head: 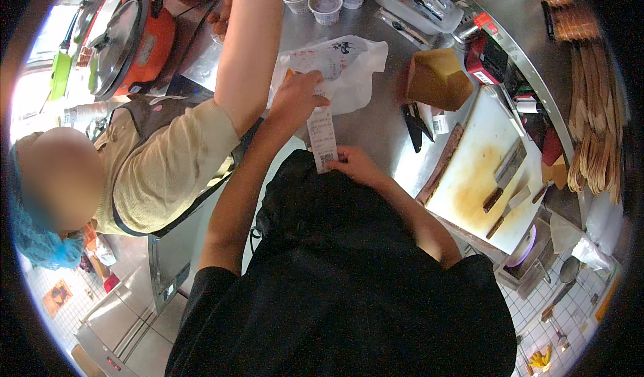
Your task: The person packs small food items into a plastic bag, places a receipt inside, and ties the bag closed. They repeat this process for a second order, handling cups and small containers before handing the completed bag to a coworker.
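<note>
A long printed paper receipt [322,143] hangs between my hands; it bears writing and a printed code. My left hand [298,94] is over its upper end, beside a white plastic bag [354,85] with printing, and a bit of something orange shows at the fingers. My right hand [354,163] pinches the receipt's lower end between thumb and finger. The bag lies on the steel counter [375,130]. Right of it stands a brown paper bag [440,80], with a black-handled tool [413,128] just below it.
A co-worker in a hair net stands at left, one arm [251,40] reaching across the counter. Stacked lidded cups [324,7] stand at the back. Right, a cutting board [470,176] holds a cleaver [510,163] and a knife [509,208]. Orange cookers [156,45] stand at left.
</note>
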### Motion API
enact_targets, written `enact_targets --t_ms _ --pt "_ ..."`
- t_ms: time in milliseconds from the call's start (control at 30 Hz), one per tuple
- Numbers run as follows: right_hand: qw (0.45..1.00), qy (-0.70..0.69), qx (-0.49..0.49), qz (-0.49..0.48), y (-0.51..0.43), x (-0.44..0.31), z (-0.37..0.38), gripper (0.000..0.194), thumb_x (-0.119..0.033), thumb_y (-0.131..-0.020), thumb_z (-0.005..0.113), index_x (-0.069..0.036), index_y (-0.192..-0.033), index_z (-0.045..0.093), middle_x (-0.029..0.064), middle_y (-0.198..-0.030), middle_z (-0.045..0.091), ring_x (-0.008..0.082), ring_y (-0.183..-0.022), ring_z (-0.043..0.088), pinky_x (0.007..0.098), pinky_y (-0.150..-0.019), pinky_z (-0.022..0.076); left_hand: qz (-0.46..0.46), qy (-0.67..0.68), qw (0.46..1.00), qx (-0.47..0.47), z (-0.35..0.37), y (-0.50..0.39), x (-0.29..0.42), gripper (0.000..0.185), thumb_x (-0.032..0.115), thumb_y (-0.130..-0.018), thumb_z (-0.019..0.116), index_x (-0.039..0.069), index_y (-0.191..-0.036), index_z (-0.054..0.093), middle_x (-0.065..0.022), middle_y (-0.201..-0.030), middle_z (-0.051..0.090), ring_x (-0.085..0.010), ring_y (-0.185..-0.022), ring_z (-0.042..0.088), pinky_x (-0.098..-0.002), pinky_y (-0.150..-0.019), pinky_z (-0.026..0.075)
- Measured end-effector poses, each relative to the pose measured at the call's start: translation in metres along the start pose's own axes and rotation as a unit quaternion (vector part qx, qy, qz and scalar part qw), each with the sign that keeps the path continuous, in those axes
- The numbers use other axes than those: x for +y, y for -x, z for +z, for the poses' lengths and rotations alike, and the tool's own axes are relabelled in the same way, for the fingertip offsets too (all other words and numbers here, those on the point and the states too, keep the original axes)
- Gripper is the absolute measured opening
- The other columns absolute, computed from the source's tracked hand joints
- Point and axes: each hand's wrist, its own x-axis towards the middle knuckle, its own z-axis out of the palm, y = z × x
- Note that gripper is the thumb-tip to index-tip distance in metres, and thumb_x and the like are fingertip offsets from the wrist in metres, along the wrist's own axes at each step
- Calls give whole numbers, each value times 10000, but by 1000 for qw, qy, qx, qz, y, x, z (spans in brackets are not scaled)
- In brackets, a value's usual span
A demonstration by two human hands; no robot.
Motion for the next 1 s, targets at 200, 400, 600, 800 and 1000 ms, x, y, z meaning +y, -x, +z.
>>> enact_targets --t_ms 200,400,600,800,1000 --pt "1000 -1 -13 -4 1 -2 3 373 -272 -988 734 -15 -1259 723 142 -1164 782 251 -1059 739 407 -974 566 -10 -4 1000 -15 -4 4 -2 463 181 -796 851 10 -1186 668 -227 -1120 720 -435 -1135 660 -511 -978 505" --pt "1000 20 -11 3 -4 11 2 388 -309 -1005 712 -20 -1263 722 155 -1150 784 246 -1040 739 407 -945 567 22 -21 1000 9 -9 6 -10 446 177 -791 849 9 -1168 679 -227 -1128 717 -428 -1144 660 -508 -977 513" --pt "1000 14 3 -15 -19 36 5 422 -352 -990 725 -35 -1269 721 161 -1123 788 257 -1009 744 415 -913 576 -10 0 1000 25 -5 10 -11 430 188 -783 851 14 -1143 694 -215 -1139 722 -416 -1134 667 -508 -955 524" --pt "998 52 -1 44 -14 26 0 402 -295 -998 721 -8 -1279 708 132 -1144 787 213 -1037 728 374 -940 550 17 9 1000 17 -4 3 -9 390 205 -771 858 50 -1101 719 -184 -1041 748 -414 -1058 696 -513 -914 532" --pt "998 47 4 51 -8 3 -5 390 -288 -1000 727 9 -1253 712 118 -1141 790 189 -1033 716 359 -937 530 -5 52 999 -14 -10 -1 -2 381 219 -750 843 20 -1060 744 -169 -1101 759 -417 -1089 639 -506 -956 506"
